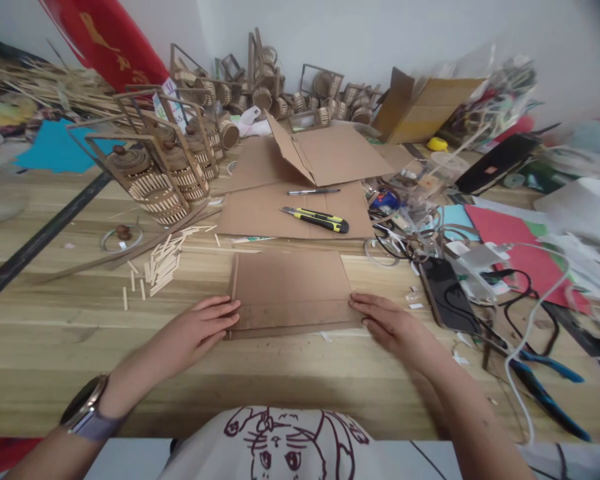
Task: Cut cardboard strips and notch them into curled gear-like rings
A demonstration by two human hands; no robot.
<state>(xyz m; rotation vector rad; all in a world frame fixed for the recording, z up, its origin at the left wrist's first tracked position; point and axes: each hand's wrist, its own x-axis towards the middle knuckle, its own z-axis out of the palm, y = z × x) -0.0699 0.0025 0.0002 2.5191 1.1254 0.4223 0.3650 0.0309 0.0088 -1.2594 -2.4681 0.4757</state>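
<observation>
A small folded piece of brown cardboard (pixel 290 283) lies flat on the wooden table in front of me, with a crease across its near part. My left hand (pixel 205 327) rests at its left edge, fingers stretched out and touching the side. At the opposite edge is my right hand (pixel 387 323), its fingertips against the cardboard and its fingers extended. Just beyond lies a larger cardboard sheet (pixel 250 213), carrying a yellow-and-black utility knife (pixel 317 220) and a pen (pixel 313 192).
Thin wooden sticks (pixel 164 263) are scattered left of the cardboard, near several small bamboo baskets (pixel 160 193) with tall handles. On the right are a phone (pixel 447 293), tangled cables (pixel 530 327) and blue-handled pliers (pixel 545 393). An open cardboard box (pixel 425 107) stands behind.
</observation>
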